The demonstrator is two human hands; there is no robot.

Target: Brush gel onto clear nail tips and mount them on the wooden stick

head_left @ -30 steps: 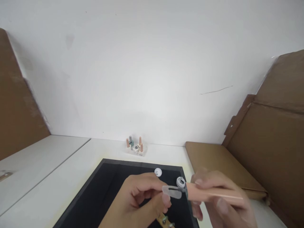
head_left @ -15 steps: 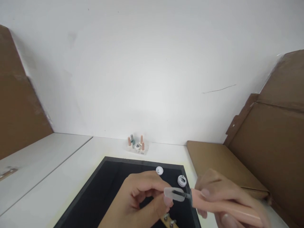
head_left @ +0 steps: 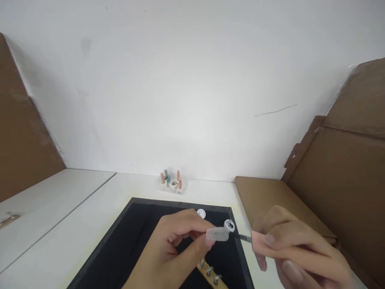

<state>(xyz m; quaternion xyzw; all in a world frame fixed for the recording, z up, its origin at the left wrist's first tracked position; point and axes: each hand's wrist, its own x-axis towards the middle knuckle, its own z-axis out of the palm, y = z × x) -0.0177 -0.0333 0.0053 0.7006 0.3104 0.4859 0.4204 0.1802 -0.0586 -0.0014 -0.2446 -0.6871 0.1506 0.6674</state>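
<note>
Pinched between thumb and fingers of my left hand (head_left: 180,245) is a translucent false nail (head_left: 217,234), its free end pointing right. My right hand (head_left: 288,245) is closed round the pink handle of a nail polish brush (head_left: 300,257). The dark bristles lie just right of the nail's free end; whether they touch it I cannot tell. Below my left hand a wooden strip with several metal clips (head_left: 210,274) lies on the black mat (head_left: 141,237). A small white pot (head_left: 229,225) stands behind the brush tip, and a white lid (head_left: 201,213) is beyond my left fingers.
Nail polish bottles with pink and grey caps stand in a clear holder (head_left: 173,188) near the white wall. A flat cardboard box (head_left: 270,196) lies at right, beside a cardboard side panel (head_left: 355,160). Another wooden strip (head_left: 9,220) is at far left.
My right hand has drawn the brush rightward, so its bristles have moved from over the false nail to its free end. My left hand still holds the nail, shifted slightly up in view.
</note>
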